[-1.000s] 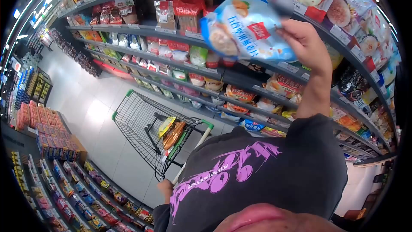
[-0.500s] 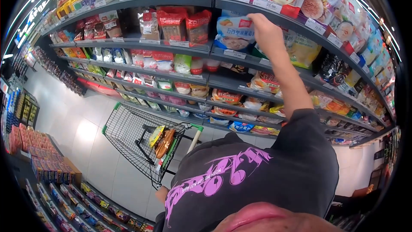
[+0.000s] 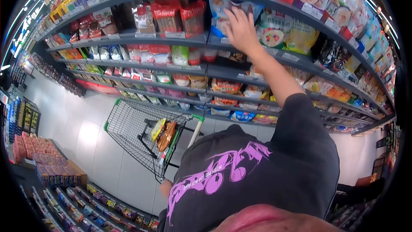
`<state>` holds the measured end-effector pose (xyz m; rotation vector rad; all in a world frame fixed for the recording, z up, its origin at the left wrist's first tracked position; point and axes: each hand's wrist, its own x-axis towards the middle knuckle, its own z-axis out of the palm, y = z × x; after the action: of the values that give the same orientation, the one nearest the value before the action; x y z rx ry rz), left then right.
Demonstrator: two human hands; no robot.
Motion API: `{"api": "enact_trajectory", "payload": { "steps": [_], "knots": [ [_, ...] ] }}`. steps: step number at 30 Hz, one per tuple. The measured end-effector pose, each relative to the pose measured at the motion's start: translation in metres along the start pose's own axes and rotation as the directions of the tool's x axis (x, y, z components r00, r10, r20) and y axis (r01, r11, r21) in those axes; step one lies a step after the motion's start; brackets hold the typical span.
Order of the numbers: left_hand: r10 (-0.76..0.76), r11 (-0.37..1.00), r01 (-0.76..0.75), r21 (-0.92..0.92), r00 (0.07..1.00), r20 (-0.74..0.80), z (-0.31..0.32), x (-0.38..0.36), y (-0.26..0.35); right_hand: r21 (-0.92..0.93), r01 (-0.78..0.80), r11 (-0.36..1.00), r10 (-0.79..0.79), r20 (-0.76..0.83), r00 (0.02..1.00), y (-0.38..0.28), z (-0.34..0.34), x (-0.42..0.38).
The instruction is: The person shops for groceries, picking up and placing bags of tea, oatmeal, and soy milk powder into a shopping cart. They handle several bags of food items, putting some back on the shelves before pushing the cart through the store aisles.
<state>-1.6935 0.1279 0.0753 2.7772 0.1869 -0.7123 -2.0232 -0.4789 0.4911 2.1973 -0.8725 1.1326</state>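
Observation:
My right hand [image 3: 241, 29] lies against the front of a light blue bag [image 3: 221, 15] on the second shelf from the top, its fingers spread over the packaging. Right of that bag stand a white and green bag [image 3: 272, 34] and a yellow bag [image 3: 301, 38]. My left hand [image 3: 165, 187] is low, beside the near end of the shopping cart's basket [image 3: 133, 133]; its fingers are mostly hidden by the shirt. Inside the cart lie a yellow packet [image 3: 158, 129] and a brown package [image 3: 166, 136].
Shelves with a dark edge [image 3: 128, 38] curve across the front, stocked with red, white and blue bags. At the lower left are stacked boxes [image 3: 56, 169] and another shelf of small packets [image 3: 86, 208]. Pale tiled floor [image 3: 92, 133] shows around the cart.
My right hand has moved left and down, from the top corner of the light blue bag onto its front, and its fingers have spread. The bag now stands farther back and more upright.

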Motion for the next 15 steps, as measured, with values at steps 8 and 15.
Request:
{"api": "enact_trajectory", "payload": {
  "steps": [8, 15],
  "knots": [
    [0.347, 0.934, -0.352, 0.066, 0.935, 0.079, 0.048, 0.066, -0.063, 0.105, -0.01, 0.994, 0.007, 0.03, 1.0, 0.005, 0.022, -0.019],
    [-0.065, 0.998, 0.065, -0.026, 0.998, -0.019, 0.035, 0.021, -0.028, 0.612, -0.38, 0.694, -0.044, 0.562, 0.826, -0.141, 0.076, -0.175]
  ]
}}
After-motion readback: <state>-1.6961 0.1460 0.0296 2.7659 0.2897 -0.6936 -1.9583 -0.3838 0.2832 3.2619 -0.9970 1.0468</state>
